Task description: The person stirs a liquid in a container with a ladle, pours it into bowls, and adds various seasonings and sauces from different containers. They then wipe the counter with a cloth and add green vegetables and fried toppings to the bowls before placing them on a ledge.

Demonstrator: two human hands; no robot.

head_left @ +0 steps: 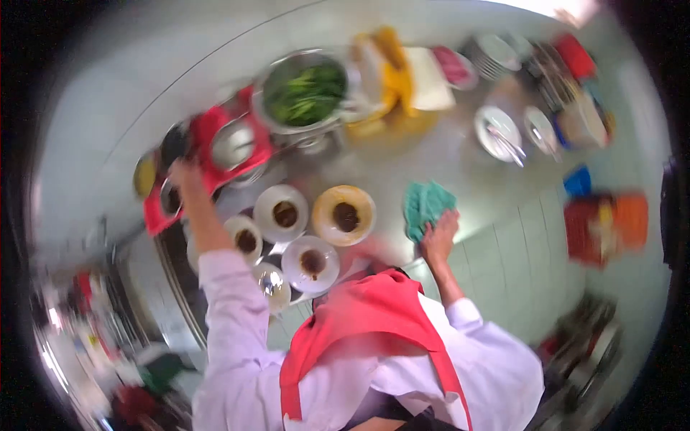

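My right hand (440, 233) is closed on a green cloth (427, 205) at the front edge of the metal counter. At the left, my left hand (185, 174) reaches to a dark round container (175, 142) at the red tray (215, 122); blur hides its fingers. Beside it on the tray is a metal bowl (233, 145) with something white inside. Several bowls with dark brown sauce stand in front of me, among them a yellowish one (361, 200) and a white one (265, 204).
A metal colander (305, 128) of green leaves stands at the back, beside a yellow cloth (397, 75). White plates with cutlery (491, 117) lie at the right, near stacked plates (494, 57). Red and orange baskets (629, 221) are at the far right.
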